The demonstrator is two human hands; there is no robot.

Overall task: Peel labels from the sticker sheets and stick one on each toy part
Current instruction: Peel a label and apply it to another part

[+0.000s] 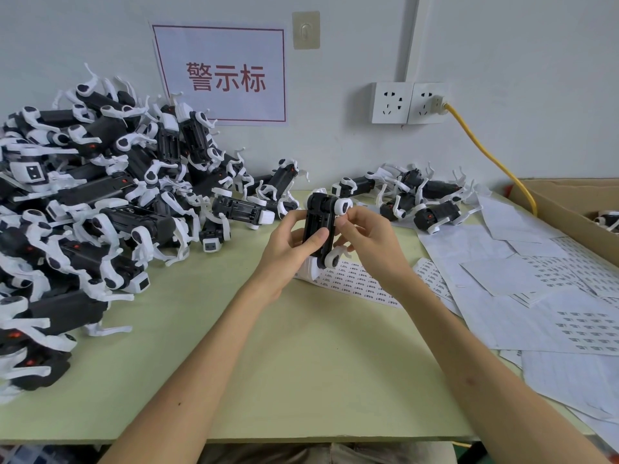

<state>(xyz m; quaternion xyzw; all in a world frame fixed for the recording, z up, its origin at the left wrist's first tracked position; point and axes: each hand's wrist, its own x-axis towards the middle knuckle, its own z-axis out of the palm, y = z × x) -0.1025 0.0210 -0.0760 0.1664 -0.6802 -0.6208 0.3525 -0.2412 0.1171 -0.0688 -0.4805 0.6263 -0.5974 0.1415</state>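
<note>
Green table (301, 363), left hand (284, 252) grip curled round toy part (316, 221), right hand (368, 242) pinching its side, sticker sheet (355, 283) beneath

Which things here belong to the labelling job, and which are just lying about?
Job: toy part, gripped by left hand and right hand; sticker sheet below it; toy pile at left; smaller pile behind; loose sheets at right.
Lying about: wall sign; sockets; yellow cable; wall hook.
</note>
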